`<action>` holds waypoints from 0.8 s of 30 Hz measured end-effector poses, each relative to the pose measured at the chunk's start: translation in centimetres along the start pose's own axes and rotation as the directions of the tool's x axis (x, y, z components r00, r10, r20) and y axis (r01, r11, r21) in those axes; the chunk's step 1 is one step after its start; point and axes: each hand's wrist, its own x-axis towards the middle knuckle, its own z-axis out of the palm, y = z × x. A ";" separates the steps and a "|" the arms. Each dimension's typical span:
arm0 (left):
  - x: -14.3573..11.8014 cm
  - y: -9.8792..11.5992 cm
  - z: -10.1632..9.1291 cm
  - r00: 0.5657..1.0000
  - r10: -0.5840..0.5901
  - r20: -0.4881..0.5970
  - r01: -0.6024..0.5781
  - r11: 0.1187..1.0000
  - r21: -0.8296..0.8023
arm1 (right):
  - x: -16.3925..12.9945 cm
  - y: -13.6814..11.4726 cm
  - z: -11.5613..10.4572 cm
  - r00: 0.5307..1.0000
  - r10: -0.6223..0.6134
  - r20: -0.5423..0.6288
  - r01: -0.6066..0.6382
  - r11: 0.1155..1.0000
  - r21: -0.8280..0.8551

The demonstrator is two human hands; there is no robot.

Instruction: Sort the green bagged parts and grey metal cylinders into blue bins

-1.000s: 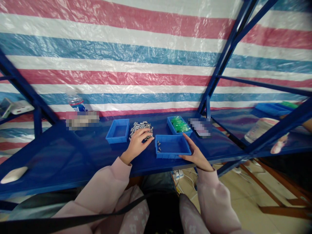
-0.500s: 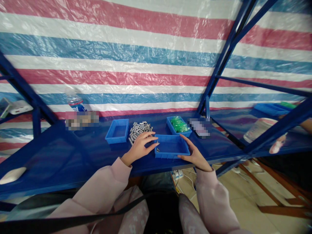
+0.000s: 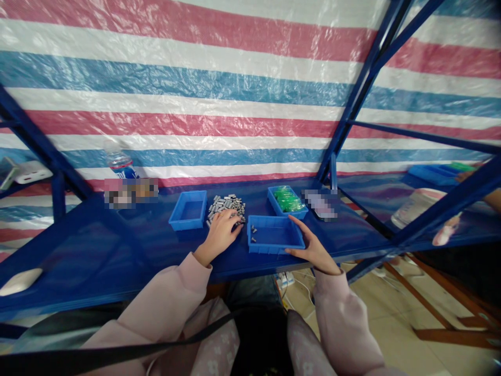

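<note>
1. Three blue trays are sitting on the blue table point(image 3: 129, 245): a left tray point(image 3: 189, 210), a front tray point(image 3: 276, 247) and a back tray point(image 3: 274, 201), which is carrying green packets point(image 3: 287, 199).
2. Small gray metal pieces point(image 3: 221, 203) are lying heaped between the left and front trays, too many to count; at least two more are resting inside the front tray, toward its left end.
3. One bottle point(image 3: 123, 167) is standing behind a blurred-out object point(image 3: 131, 193); one pale rounded object point(image 3: 21, 281) is lying far left.
4. A diagonal bar point(image 3: 438, 212) is partly blocking a translucent container point(image 3: 413, 206) on the right.
5. The left hand point(image 3: 222, 232) is reaching in, fingers curling over the heap and covering part of it; whether it is pinching a piece, I cannot tell.
6. The right hand point(image 3: 313, 251) is clasping the front tray's right end, thumb and fingers spreading around it.
</note>
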 end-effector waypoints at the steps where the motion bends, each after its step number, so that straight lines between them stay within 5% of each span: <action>1: 0.0 0.1 -0.1 1.000 0.003 0.016 -0.003 1.000 -0.001 | 0.0 0.1 0.0 1.000 0.001 0.001 -0.001 1.000 0.000; 17: 0.0 0.4 -0.4 0.983 0.131 0.128 -0.130 0.991 -0.019 | 0.0 0.0 0.1 1.000 0.009 0.000 -0.009 1.000 0.019; 24: -0.1 0.1 -0.1 0.996 0.077 0.043 -0.078 0.997 0.029 | 0.0 0.2 0.0 1.000 0.007 -0.008 -0.007 1.000 -0.012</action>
